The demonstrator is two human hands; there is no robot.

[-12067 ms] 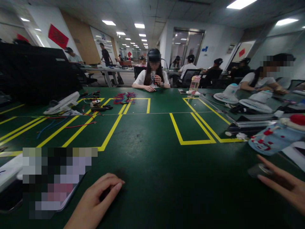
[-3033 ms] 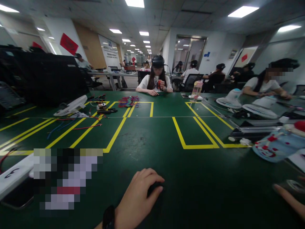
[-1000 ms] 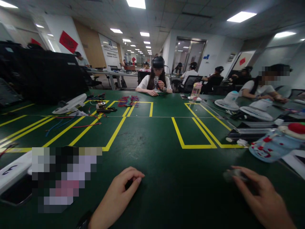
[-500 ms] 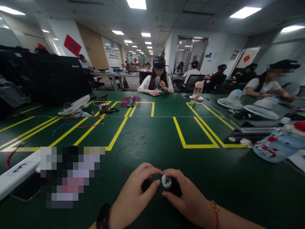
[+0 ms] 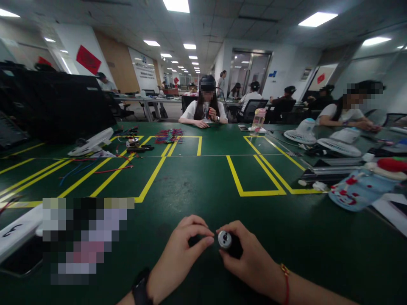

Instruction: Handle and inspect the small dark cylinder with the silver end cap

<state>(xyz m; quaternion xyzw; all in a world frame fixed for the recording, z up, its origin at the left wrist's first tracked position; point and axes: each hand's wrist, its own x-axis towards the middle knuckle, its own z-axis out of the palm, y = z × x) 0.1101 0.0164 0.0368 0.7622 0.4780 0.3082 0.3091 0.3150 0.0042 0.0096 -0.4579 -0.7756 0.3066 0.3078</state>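
A small round metal part (image 5: pixel 224 239) with a silver top and dark holes in it sits between the thumb and fingers of my right hand (image 5: pixel 246 250). Just left of it is my left hand (image 5: pixel 187 243), its thumb and fingertips brought close together and not touching the part. Whether a tiny item lies between those fingertips is too small to tell. Both hands are low over the near part of the green table (image 5: pixel 184 182), which is marked with yellow tape.
At left are a white power strip (image 5: pixel 22 231), a white fan (image 5: pixel 90 142) and loose wires. A coloured wire bundle (image 5: pixel 168 136) lies farther back. A blue container (image 5: pixel 356 188) and more fans (image 5: pixel 300 132) stand right. A person (image 5: pixel 205 108) sits opposite.
The view has shifted slightly. My left fingertips have drawn a little away from the metal part, whose top now shows more fully.
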